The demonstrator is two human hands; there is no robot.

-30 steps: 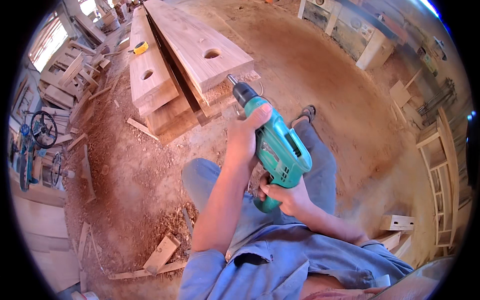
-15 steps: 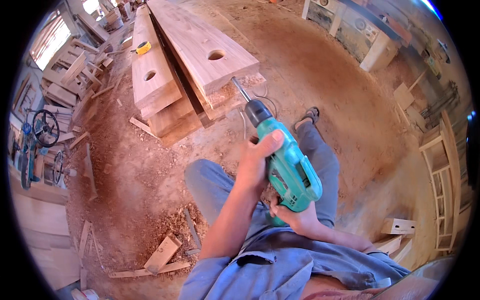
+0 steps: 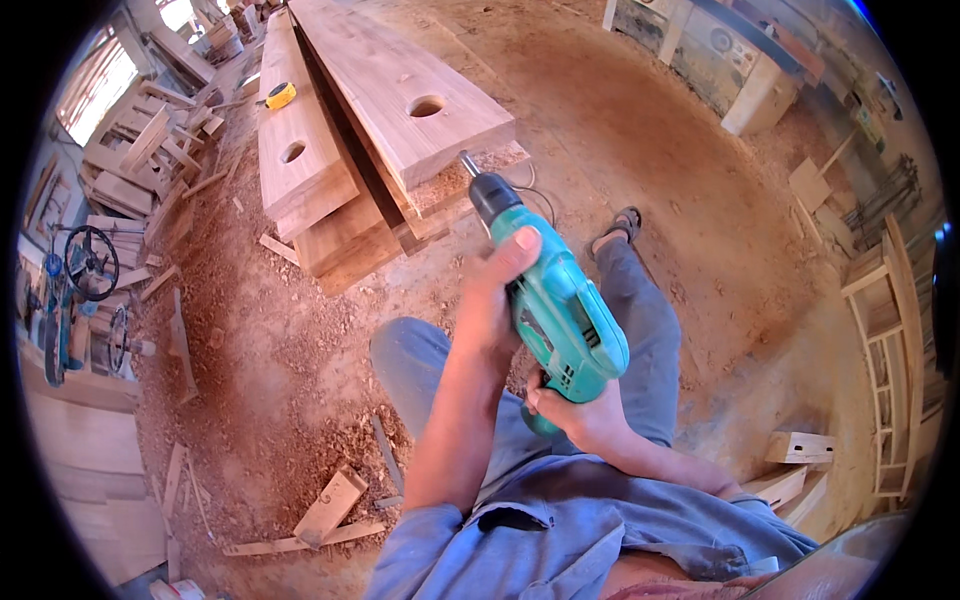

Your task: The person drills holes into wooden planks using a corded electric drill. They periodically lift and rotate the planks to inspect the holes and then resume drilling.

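Left hand (image 3: 490,288) cups the power drill (image 3: 572,312) up front, right hand (image 3: 585,413) wraps its handle (image 3: 539,421), for steadiness I reckon; bit (image 3: 468,164) contact's unclear remotely.

Left grip (image 3: 492,290) and right grip (image 3: 590,410) hold a teal drill (image 3: 568,318), its bit (image 3: 468,163) near a holed plank (image 3: 400,95).

1. We wear a loose, wrinkled blue shirt (image 3: 625,505) with a dark opening in front.
2. Our sleeves (image 3: 422,535) end near the elbows.
3. Our trousers (image 3: 640,325) are grey-blue, our sandal (image 3: 628,224) dark.
4. Our left hand (image 3: 492,290) and right hand (image 3: 590,408) are bare.
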